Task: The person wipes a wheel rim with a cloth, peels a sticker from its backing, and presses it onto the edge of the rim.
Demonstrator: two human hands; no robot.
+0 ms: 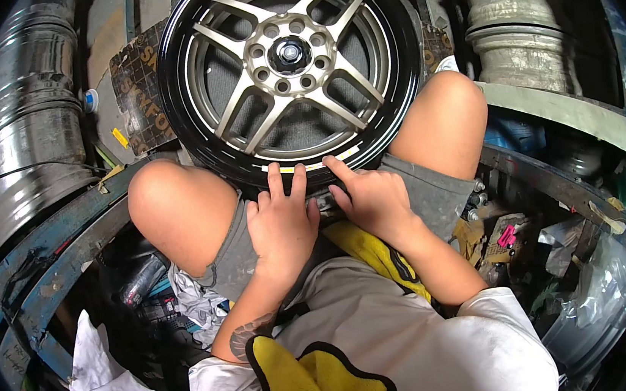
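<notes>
A car wheel (pixel 281 69) with bronze-grey split spokes and a glossy black outer lip lies face up between the knees. Along the lip's near edge runs a thin pale strip (pixel 311 166) with yellow bits. My left hand (pixel 283 225) rests two stretched fingertips on this strip. Just to its right, my right hand (pixel 376 198) touches the strip with its outstretched index finger, thumb held apart. Neither hand grips anything. Below the right forearm is a yellow cloth (pixel 364 247) with dark edging.
Stacked metal rims (pixel 29 111) stand at left, and more worn rims (pixel 513 29) at right. A blue metal frame (pixel 50 231) surrounds the seat. Another yellow cloth (pixel 321 382) lies over the shirt. A white rag (pixel 103 374) hangs lower left; plastic wrap (pixel 604 283) lies lower right.
</notes>
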